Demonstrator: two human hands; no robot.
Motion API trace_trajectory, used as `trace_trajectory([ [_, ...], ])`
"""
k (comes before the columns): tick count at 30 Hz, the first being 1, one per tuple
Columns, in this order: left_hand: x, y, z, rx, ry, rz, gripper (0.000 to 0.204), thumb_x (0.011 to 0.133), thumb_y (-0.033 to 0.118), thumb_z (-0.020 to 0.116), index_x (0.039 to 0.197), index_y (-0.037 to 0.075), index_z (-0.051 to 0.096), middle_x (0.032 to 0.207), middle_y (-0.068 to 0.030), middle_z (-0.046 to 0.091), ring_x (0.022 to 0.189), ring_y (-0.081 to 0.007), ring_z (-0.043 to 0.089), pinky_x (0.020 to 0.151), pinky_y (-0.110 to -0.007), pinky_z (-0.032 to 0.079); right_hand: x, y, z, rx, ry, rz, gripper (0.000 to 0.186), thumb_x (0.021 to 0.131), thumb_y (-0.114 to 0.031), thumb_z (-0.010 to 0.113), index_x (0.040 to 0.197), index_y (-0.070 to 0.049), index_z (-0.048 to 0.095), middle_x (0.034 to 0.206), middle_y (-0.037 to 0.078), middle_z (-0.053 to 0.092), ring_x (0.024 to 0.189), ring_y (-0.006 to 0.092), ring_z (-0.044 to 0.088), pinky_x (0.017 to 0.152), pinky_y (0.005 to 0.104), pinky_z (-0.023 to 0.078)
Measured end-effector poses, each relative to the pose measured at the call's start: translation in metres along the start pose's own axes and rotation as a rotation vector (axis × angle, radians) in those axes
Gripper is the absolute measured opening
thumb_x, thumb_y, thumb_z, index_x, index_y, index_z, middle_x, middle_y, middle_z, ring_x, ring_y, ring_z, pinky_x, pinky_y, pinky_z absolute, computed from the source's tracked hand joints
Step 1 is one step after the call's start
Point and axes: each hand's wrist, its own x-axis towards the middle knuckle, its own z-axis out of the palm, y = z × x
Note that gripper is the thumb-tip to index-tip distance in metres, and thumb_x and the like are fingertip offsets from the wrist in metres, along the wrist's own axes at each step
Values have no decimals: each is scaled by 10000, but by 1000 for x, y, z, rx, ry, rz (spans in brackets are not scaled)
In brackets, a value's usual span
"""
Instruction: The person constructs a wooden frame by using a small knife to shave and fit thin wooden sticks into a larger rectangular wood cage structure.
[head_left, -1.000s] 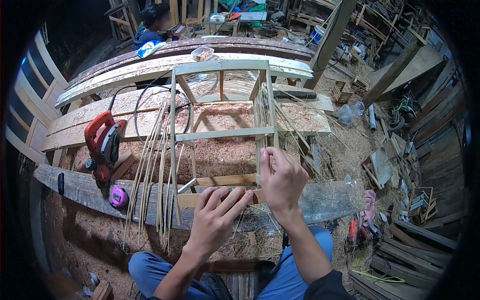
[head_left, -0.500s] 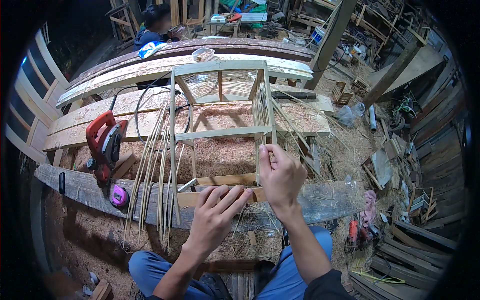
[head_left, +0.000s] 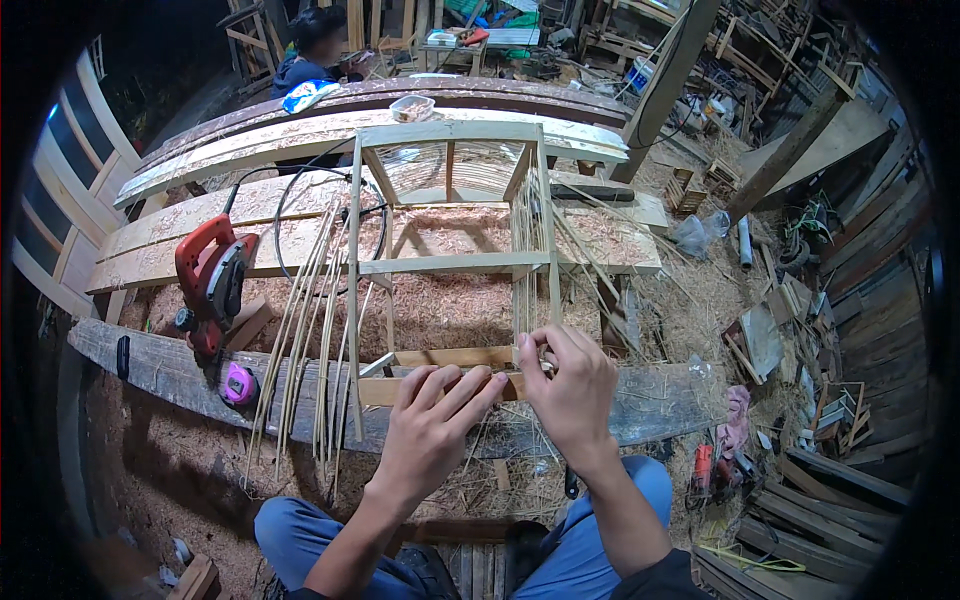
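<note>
Where the left hand [head_left: 425, 425] rests, the frame [head_left: 455, 263] (wooden) extends beyond.

Woodworking shop, rough and cluttered. Pale shavings [head_left: 450, 310] thick on ground, mid-frame, and strewn over long planks [head_left: 250, 153] above. Red power planer [head_left: 212, 285] left of centre; purple tape measure [head_left: 239, 386] just below. Openwork wooden frame [head_left: 455, 263] at centre. Scrap wood [head_left: 770, 70] jumbled upper right, near bare timber post [head_left: 790, 148]. Weathered boards [head_left: 830, 520] heaped lower right, toward edge.
</note>
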Motion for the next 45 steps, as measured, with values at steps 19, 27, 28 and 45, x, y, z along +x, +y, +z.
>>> trace_trajectory([
  [19, 4, 5, -3, -16, 37, -7, 550, 771, -2, 668, 1312, 86, 698, 1259, -62, 706, 1128, -247, 631, 1071, -432, 443, -6, 5, -9, 86, -40, 56, 205, 937, -221, 755, 878, -25, 738, 770, 118, 676, 640, 256, 653, 596, 387, 482],
  [27, 3, 3, -1, 8, 54, 1, 538, 773, 0, 675, 1302, 96, 704, 1247, -56, 710, 1115, -245, 637, 1063, -429, 452, -8, -2, -8, 96, -60, 108, 193, 968, -204, 718, 860, -46, 693, 797, 120, 686, 714, 333, 697, 634, 449, 520],
  [28, 2, 3, -1, 8, 57, 2, 537, 770, 2, 681, 1298, 96, 705, 1241, -55, 711, 1115, -246, 638, 1062, -430, 454, -7, -2, -8, 113, -59, 105, 192, 973, -202, 713, 864, -45, 692, 802, 124, 688, 716, 335, 698, 635, 451, 522],
  [45, 10, 11, 3, -42, 45, -3, 511, 846, 58, 693, 1355, 83, 652, 1275, -87, 669, 1208, -264, 607, 1090, -457, 414, -24, 0, -24, 110, -111, 57, 164, 931, -163, 736, 1015, -23, 722, 877, 151, 660, 813, 348, 685, 718, 466, 529],
])
